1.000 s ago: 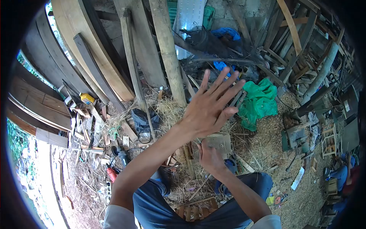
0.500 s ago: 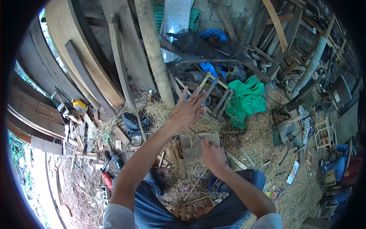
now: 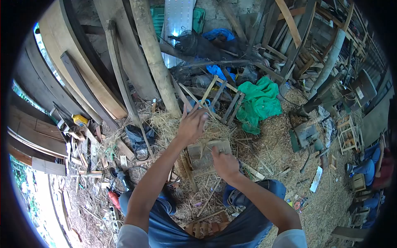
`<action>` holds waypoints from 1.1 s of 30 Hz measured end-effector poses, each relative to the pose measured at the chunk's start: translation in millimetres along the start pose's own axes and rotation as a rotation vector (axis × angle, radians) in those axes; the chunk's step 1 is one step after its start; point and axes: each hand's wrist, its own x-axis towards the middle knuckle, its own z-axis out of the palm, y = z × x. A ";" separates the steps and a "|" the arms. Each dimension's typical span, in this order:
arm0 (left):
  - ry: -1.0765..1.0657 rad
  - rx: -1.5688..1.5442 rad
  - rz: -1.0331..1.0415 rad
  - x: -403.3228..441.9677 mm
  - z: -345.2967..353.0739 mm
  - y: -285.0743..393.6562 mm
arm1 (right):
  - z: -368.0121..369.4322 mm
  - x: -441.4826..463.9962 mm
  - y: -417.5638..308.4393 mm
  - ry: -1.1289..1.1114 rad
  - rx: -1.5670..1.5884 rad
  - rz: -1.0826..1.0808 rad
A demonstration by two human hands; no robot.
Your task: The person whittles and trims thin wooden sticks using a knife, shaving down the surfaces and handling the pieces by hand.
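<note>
Over the wooden block (image 3: 202,164) on the ground, my right hand (image 3: 226,166) is closed in a fist, with the forefinger side toward the block's upper part. It grips a thin tool, of which hardly anything shows now. My left hand (image 3: 192,127) is raised beyond the block, up and left of my right hand. Its fingers are partly bent and somewhat apart, with nothing visible in them. The two hands do not touch.
A small wooden frame (image 3: 233,108) and a green plastic sheet (image 3: 259,103) lie ahead. Upright poles and boards (image 3: 154,53) stand at the left. A red power tool (image 3: 113,198) lies lower left. Another person (image 3: 370,165) sits at the far right.
My left hand has moved left from near my right hand, and its fingers, spread wide before, are now more bent. The view has shifted, so the surroundings appear further left.
</note>
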 end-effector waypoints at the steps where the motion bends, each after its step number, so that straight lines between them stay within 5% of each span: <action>1: -0.015 -0.282 -0.183 3.5 -5.7 4.1 | 2.0 4.3 0.5 0.005 -0.004 -0.002; 2: -0.012 -0.281 -0.179 -1.5 -8.0 7.3 | 4.6 8.6 1.3 -0.005 0.015 0.036; 4: -0.019 -0.848 -0.262 -28.9 -10.1 14.9 | 8.8 15.1 5.9 -0.007 0.039 0.074; 7: 0.024 -0.425 -0.089 -60.6 -16.0 37.5 | 22.1 18.8 13.0 -0.017 0.189 0.042; 10: 0.070 -0.237 -0.137 -66.9 -12.8 37.8 | 48.2 20.5 12.9 -0.142 0.282 -0.009; 12: 0.081 -0.264 -0.209 -62.5 -11.9 44.7 | 60.2 19.7 9.5 -0.051 -0.010 -0.088; 15: 0.129 -0.289 -0.276 -59.4 -12.7 51.3 | 23.4 12.8 -15.3 -0.076 -0.027 0.080; 25: 0.161 -0.368 -0.345 -64.9 -15.5 45.6 | 39.7 10.5 -19.5 -0.065 -0.057 0.050; 31: 0.279 -0.393 -0.175 -66.6 -3.9 35.6 | 58.9 7.6 -10.2 -0.134 -0.063 0.080; 33: 0.252 -0.411 -0.204 -66.5 -7.7 42.3 | 79.9 15.8 4.2 -0.313 -0.046 -0.035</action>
